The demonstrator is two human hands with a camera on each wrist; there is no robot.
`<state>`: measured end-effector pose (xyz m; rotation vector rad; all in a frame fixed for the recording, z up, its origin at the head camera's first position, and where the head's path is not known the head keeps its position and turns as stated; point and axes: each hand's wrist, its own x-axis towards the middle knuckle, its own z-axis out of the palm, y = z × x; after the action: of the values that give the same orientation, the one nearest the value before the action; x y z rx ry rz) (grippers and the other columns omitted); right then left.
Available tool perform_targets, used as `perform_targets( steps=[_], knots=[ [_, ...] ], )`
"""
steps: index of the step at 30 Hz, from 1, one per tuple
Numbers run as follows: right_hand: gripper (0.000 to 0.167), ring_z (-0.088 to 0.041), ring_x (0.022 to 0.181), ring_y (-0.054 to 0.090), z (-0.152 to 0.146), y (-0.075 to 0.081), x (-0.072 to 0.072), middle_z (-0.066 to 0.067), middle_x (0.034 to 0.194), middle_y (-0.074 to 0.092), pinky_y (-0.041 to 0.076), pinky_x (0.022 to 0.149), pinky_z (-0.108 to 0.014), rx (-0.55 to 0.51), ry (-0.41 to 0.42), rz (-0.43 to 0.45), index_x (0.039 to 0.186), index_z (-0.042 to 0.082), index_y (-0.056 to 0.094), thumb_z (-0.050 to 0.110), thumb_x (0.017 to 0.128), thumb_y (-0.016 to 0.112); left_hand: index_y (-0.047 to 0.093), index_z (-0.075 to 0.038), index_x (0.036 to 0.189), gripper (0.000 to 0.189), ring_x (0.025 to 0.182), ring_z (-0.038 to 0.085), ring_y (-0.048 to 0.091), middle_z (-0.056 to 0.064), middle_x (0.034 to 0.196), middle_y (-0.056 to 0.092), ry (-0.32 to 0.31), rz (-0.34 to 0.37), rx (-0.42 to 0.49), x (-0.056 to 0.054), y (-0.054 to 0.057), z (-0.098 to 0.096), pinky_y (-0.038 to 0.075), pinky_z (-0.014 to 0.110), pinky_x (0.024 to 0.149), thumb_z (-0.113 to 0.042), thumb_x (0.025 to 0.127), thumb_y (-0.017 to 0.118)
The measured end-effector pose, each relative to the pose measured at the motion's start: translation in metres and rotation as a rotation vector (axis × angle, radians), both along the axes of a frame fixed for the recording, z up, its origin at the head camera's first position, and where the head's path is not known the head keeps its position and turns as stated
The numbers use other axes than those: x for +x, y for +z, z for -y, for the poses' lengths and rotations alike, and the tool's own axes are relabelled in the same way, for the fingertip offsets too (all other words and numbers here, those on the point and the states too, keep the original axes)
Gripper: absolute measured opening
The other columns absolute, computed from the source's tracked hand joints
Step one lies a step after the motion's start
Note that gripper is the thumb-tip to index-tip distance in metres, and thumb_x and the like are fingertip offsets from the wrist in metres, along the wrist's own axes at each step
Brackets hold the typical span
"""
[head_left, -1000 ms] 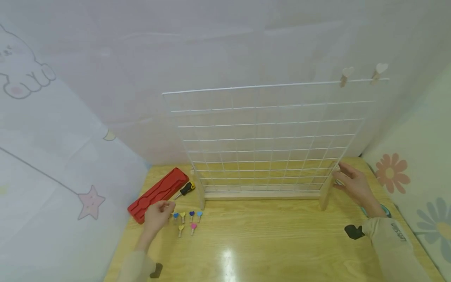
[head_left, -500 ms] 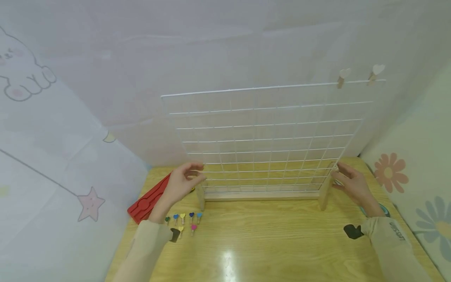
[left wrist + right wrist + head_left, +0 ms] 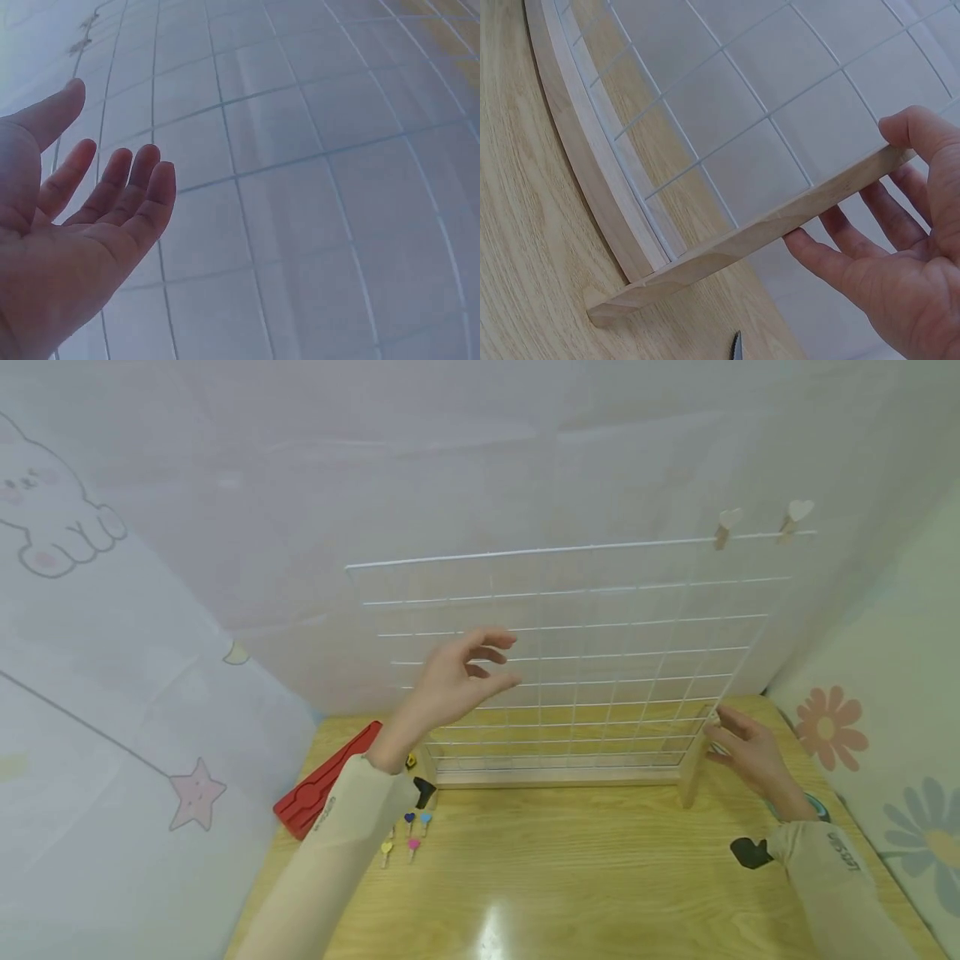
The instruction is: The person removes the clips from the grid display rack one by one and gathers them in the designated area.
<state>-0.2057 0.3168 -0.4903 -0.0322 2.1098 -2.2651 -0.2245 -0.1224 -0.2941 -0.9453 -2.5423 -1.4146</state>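
Observation:
A white wire grid panel point(image 3: 540, 551) stands upright in a wooden base with a crossbar point(image 3: 555, 777) and side posts. My right hand point(image 3: 753, 758) holds the right wooden post point(image 3: 727, 251); in the right wrist view the thumb lies on one side and the fingertips on the other. My left hand point(image 3: 453, 681) is in front of the grid's left part, fingers loosely bent, nothing in it. Two clothespins with white hearts, an inner one point(image 3: 726, 527) and an outer one point(image 3: 795, 518), are clipped on the top wire at the right.
Small heart clothespins, among them a pink one point(image 3: 413, 845) and a yellow one point(image 3: 386, 848), lie at the table's left. Behind my left arm are a red tray point(image 3: 311, 793) and a mostly hidden screwdriver point(image 3: 411, 761). A teal ring-shaped thing point(image 3: 821, 808) lies beyond the right wrist.
My left hand has risen from beside the small clothespins, past the left post, and moved right to the front of the grid. The right hand has stayed at its post.

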Motion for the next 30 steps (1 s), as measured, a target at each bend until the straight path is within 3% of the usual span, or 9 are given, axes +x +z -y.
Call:
perform_targets(
  steps=[8,17,24,30],
  knots=[
    [0.074,0.007,0.097,0.059,0.000,-0.001,-0.003,-0.025,0.156,-0.002,0.054,0.080,-0.025,0.005,0.000,0.009,0.148,-0.009,0.005,0.008,0.097,0.056,0.058,-0.010,0.126,0.047,0.103,0.015,0.060,0.003,0.119,0.061,-0.057,-0.097,-0.060,-0.011,0.038,-0.035,0.050,0.027,0.083,-0.018,0.083,0.077],
    [0.075,0.006,0.097,0.059,0.000,-0.002,-0.002,-0.023,0.157,0.001,0.054,0.078,-0.023,-0.016,0.003,0.010,0.148,-0.008,0.005,0.009,0.097,0.056,0.057,-0.013,0.129,0.055,0.102,0.006,0.059,0.000,0.120,0.061,-0.144,-0.113,-0.057,-0.021,0.071,-0.071,0.048,0.021,0.083,-0.025,0.080,0.079],
    [0.074,0.006,0.098,0.059,0.000,0.000,0.000,-0.025,0.155,0.003,0.054,0.078,-0.023,-0.025,0.001,-0.002,0.148,-0.009,0.005,0.009,0.097,0.056,0.055,-0.015,0.130,0.058,0.106,0.005,0.055,-0.004,0.125,0.058,-0.173,-0.106,-0.134,-0.025,0.098,-0.101,0.044,0.017,0.087,-0.032,0.080,0.079],
    [0.074,0.008,0.098,0.058,0.000,0.002,0.001,-0.027,0.155,-0.002,0.054,0.078,-0.024,-0.006,0.005,-0.002,0.148,-0.009,0.005,0.009,0.097,0.056,0.059,-0.009,0.126,0.051,0.104,0.008,0.058,0.000,0.123,0.061,-0.136,-0.265,-0.134,-0.030,0.118,-0.125,0.043,0.015,0.086,-0.030,0.083,0.076]
  ],
)
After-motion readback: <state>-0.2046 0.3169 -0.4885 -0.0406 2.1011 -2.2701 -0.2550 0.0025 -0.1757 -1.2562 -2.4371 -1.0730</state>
